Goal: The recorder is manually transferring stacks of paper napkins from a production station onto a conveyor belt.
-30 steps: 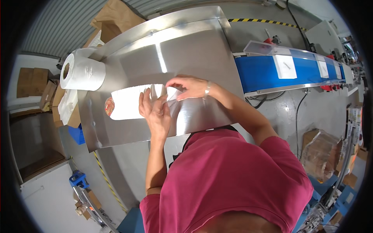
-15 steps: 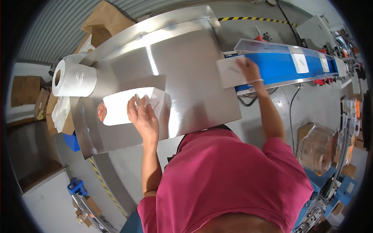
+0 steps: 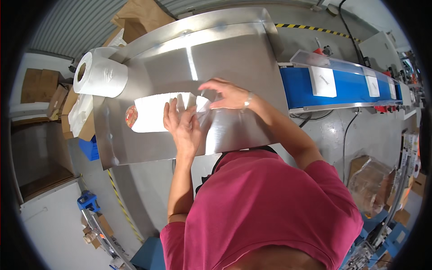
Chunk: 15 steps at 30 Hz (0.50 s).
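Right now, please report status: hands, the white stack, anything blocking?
Left hand flat on white stack. Right hand pinching a clear bag at its right edge. Paper roll stands apart, nothing blocking.

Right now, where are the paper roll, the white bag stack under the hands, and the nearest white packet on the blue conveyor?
paper roll [image 3: 101, 75], head view, on its wrapped side.
white bag stack [image 3: 150, 118], head view, on bare top sheet.
white packet [image 3: 323, 81], head view, on its middle.
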Tool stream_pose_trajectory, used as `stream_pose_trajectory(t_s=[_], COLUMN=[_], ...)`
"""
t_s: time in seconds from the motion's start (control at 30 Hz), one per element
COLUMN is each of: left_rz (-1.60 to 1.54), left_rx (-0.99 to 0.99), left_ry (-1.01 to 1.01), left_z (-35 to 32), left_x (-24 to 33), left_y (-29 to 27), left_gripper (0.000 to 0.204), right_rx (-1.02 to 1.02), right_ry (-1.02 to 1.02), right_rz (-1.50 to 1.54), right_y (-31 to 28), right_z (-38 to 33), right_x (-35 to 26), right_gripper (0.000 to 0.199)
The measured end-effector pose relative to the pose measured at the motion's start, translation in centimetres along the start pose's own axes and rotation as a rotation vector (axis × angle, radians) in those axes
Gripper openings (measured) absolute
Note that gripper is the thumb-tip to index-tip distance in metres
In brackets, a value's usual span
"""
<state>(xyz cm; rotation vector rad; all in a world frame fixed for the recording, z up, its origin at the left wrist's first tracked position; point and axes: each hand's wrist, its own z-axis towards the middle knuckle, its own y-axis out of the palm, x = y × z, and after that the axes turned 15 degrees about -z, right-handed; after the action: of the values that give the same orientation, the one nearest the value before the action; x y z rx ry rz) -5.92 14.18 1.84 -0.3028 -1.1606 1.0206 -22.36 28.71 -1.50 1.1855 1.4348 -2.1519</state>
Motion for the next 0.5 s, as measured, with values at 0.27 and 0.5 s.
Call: stream_pose_trajectory(t_s=[0.27, 0.5], left_rz=[0.016, 0.045], left_rx=[0.11, 0.12], left_ry=[-0.084, -0.074], left_z=[0.6, 0.0], left_x=[-0.9, -2.0], left_y=[-0.3, 0.0], left_gripper=[0.037, 0.036], right_rx=[-0.016, 0.532], right_ry=[0.312, 0.836], right_rz=[0.263, -0.272], right_y=[0.4, -6.1], right_z=[-3.2, -13.8], right_x=[1.6, 10.9], right_gripper=[0.033, 0.042])
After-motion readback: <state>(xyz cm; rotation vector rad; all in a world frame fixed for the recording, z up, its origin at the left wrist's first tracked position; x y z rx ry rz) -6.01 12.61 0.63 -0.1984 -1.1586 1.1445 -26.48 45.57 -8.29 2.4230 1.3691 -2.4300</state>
